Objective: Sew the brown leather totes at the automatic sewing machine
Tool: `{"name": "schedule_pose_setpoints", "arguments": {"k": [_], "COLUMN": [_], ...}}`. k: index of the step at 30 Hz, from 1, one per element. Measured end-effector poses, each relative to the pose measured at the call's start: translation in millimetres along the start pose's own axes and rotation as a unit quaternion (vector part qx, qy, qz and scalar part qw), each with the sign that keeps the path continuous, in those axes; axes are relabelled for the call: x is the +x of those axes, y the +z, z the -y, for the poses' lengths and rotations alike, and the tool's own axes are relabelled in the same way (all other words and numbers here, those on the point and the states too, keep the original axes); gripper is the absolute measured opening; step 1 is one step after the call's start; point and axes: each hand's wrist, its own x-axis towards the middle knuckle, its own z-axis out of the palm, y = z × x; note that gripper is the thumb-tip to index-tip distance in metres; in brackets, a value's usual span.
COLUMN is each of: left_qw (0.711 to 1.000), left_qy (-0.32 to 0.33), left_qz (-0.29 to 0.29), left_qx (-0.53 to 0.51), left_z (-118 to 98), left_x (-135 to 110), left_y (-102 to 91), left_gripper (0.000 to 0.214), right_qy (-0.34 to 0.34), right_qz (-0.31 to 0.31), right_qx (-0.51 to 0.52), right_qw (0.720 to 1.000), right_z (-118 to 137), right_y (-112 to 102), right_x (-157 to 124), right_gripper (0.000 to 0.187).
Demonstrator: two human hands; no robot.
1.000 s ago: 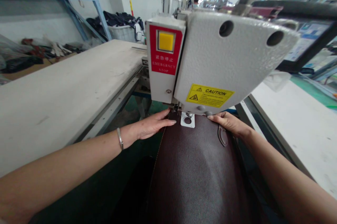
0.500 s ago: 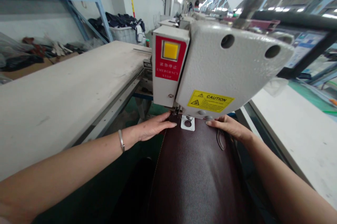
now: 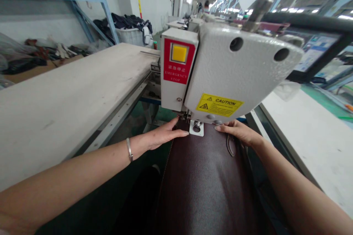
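Observation:
A dark brown leather piece (image 3: 204, 180) lies stretched from me toward the grey-white sewing machine head (image 3: 237, 73). My left hand (image 3: 162, 135) rests flat on the leather's left edge beside the presser foot (image 3: 196, 127), fingers pointing right. My right hand (image 3: 238, 132) presses flat on the leather's right side, just under the machine head, next to a leather loop (image 3: 230, 146). A red emergency stop panel with a yellow button (image 3: 178, 54) faces me. A bracelet sits on my left wrist.
A long pale work table (image 3: 60, 99) runs along the left, another pale table (image 3: 311, 135) on the right. Blue shelving with bags and scraps (image 3: 41, 51) stands at far left; a bin with dark cloth (image 3: 129, 29) is behind. A screen (image 3: 314, 49) hangs upper right.
My left hand's fingertips have slid slightly right, closer to the presser foot. The view has shifted a little, so the machine head sits lower in the picture than a second ago.

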Motion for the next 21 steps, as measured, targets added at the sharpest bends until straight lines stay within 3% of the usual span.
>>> {"name": "schedule_pose_setpoints", "arguments": {"k": [5, 13, 21], "left_qw": [1.0, 0.998, 0.999], "left_qy": [-0.01, -0.037, -0.033], "left_qz": [-0.001, -0.046, -0.031], "left_qx": [0.013, 0.032, 0.023], "left_z": [-5.7, -6.3, -2.7], "left_x": [-4.8, 1.0, -7.0], "left_y": [9.5, 19.4, 34.8], "left_gripper": [0.084, 0.08, 0.079], "right_qy": [-0.018, -0.077, -0.046], "right_qz": [-0.012, -0.051, -0.038], "right_qx": [-0.001, -0.009, -0.033], "right_qw": [1.0, 0.996, 0.998], "right_z": [1.9, 1.1, -2.2], "right_y": [2.8, 0.9, -5.0], "right_x": [-0.4, 3.9, -9.3], "right_gripper": [0.048, 0.048, 0.053]}}
